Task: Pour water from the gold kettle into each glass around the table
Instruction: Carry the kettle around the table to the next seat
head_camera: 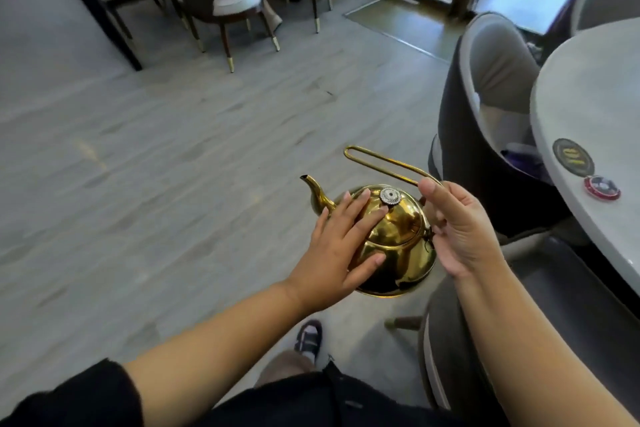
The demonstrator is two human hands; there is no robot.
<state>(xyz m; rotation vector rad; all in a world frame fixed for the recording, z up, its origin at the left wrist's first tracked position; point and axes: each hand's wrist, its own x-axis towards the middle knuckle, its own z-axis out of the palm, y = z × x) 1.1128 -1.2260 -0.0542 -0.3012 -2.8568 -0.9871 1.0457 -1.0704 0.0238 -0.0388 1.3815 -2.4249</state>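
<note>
right hand [460, 229]: fingers closed round the loop handle [384, 163] of the gold kettle [398, 236] | left hand [341, 246]: flat, fingers spread on the lid, touching it beside the silver knob [390, 196] | kettle: held in the air over the grey floor [173, 149], spout pointing left | round table [588, 107]: right, two small discs near its edge | chair [464, 135]: between kettle and table

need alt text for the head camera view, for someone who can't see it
A person holds a gold kettle over a grey floor, right hand gripping its wire handle, left hand flat on the lid and body. A round white table and dark chairs sit at right; no glass is visible.
</note>
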